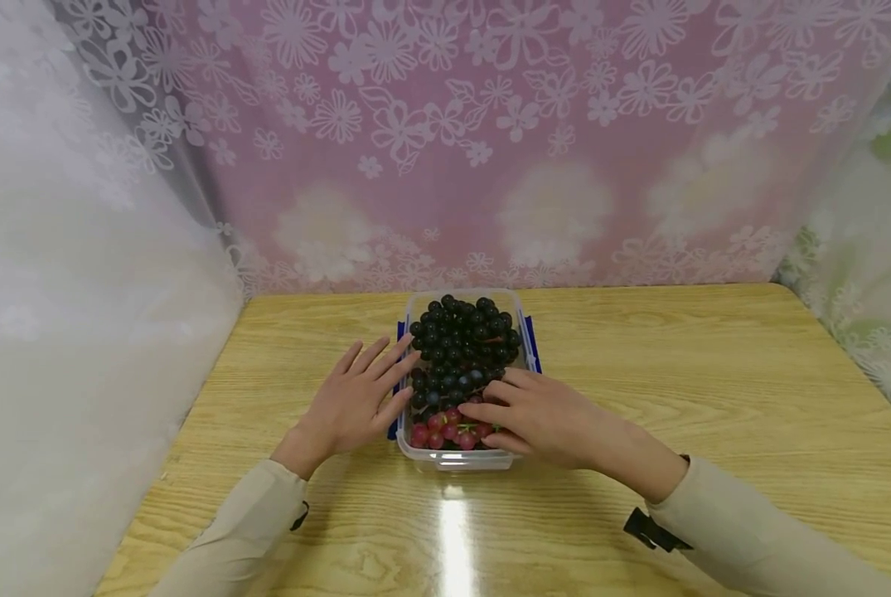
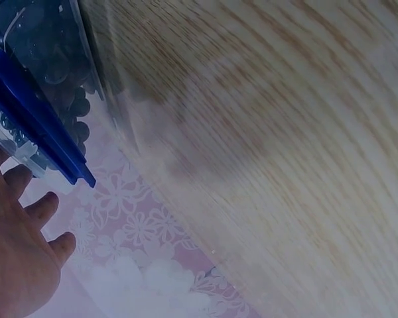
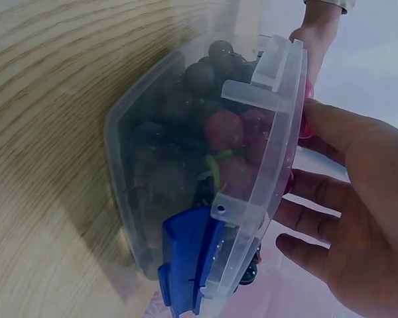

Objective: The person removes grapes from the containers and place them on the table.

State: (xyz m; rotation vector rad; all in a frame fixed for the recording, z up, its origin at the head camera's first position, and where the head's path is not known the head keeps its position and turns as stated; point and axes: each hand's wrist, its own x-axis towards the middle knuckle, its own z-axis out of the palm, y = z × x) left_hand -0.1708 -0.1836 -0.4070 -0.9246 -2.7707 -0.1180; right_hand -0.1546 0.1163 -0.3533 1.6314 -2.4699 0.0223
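A clear plastic container (image 1: 424,455) with blue side latches (image 3: 186,252) stands on the table, filled with grapes. Dark grapes (image 1: 452,342) heap up over its back and middle. At the near end lies a bunch of red grapes (image 1: 448,433) with a green stem. My left hand (image 1: 350,406) spreads its fingers along the left rim, fingertips at the edge of the dark grapes. Over the near right corner reaches my right hand (image 1: 545,417), its loosely bent fingers resting on the red grapes. In the right wrist view the rim hides some of its fingertips.
The wooden table (image 1: 714,398) extends on both sides of the container. A pink flowered curtain (image 1: 445,149) hangs along its back edge, with pale sheets (image 1: 79,290) at the left and right. Black straps (image 1: 654,531) hang at the sleeve cuffs.
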